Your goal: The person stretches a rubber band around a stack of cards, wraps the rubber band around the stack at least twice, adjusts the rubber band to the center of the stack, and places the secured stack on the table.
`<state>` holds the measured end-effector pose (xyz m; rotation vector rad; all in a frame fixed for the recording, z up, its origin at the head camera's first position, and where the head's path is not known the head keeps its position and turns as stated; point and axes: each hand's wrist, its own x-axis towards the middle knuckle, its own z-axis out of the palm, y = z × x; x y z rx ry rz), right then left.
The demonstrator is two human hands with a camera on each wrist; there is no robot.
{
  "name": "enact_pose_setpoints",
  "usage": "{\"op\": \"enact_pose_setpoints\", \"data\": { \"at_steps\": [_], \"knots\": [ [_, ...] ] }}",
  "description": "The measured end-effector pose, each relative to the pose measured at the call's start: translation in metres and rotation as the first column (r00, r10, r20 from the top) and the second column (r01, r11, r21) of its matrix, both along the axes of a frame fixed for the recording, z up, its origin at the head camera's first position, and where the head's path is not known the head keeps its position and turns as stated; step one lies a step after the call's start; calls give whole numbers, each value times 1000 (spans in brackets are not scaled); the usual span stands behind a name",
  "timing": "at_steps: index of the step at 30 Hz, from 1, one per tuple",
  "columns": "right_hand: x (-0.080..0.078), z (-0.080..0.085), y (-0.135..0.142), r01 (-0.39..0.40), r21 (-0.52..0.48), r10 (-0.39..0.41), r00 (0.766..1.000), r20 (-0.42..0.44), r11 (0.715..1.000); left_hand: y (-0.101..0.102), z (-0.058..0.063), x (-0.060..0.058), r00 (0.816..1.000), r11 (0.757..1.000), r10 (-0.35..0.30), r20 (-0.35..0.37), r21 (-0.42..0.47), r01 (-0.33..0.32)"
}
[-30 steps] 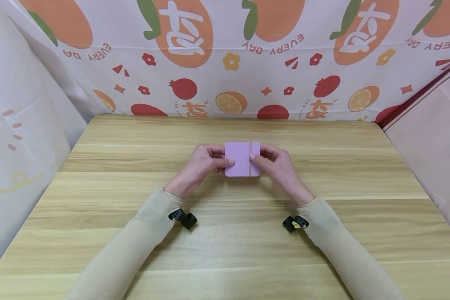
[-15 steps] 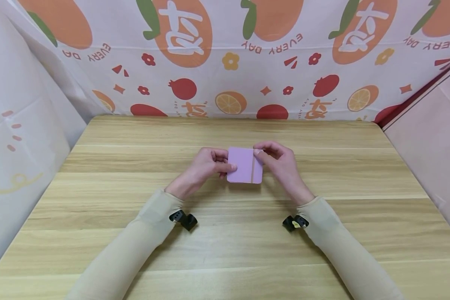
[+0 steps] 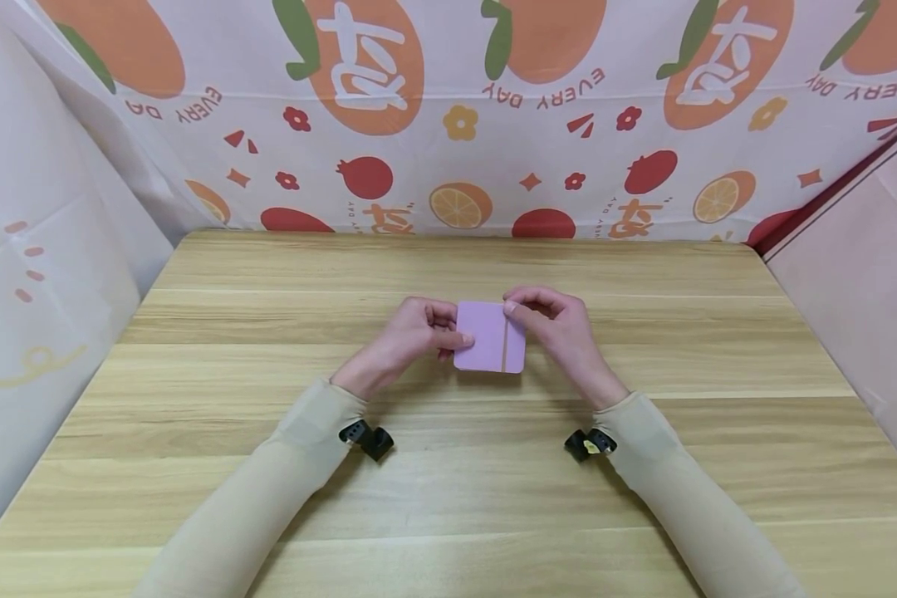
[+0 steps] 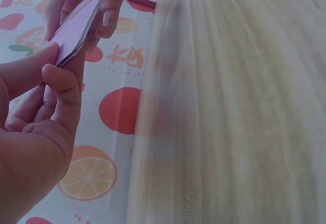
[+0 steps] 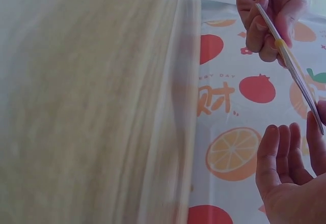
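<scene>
A thin stack of square purple cards point(image 3: 482, 340) with rounded corners is held up over the table. A narrow yellow-brown elastic band point(image 3: 505, 349) runs round it near its right side. My left hand point(image 3: 407, 334) grips the left edge, thumb on the front face and fingers behind. At the top right corner, my right hand point(image 3: 564, 325) pinches the stack and band between thumb and index finger. In the right wrist view, the layered edge of the cards point(image 5: 298, 76) shows side-on, and the right hand's other fingers point(image 5: 269, 158) stand away from it.
The wood-grain table point(image 3: 448, 482) spreads below both forearms. A white curtain point(image 3: 411, 158) with fruit prints hangs along its far edge, with pale sheets point(image 3: 52, 208) on both sides. Each wrist carries a small black camera point(image 3: 376, 442).
The stack has come slightly down and toward me, tilting a little. My right hand has shifted from the middle of the band up to its top end, while the left keeps its grip.
</scene>
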<state>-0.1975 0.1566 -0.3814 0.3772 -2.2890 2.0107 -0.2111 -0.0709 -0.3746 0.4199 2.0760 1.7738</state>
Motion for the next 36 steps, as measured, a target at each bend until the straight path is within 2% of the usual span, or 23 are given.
{"op": "enact_pose_setpoints", "data": {
  "at_steps": [22,30,36],
  "knots": [
    [-1,1,1,-12,49,13,1000,-15,999,1,1,1,999,1000,-14,-31,-21,13],
    [-2,1,3,-22,78,21,1000,12,997,2,-2,1,999,1000,-13,-40,-26,12],
    [-1,0,3,-50,124,45,998,47,991,7,-2,4,997,998,-41,-72,-48,38]
  ]
}}
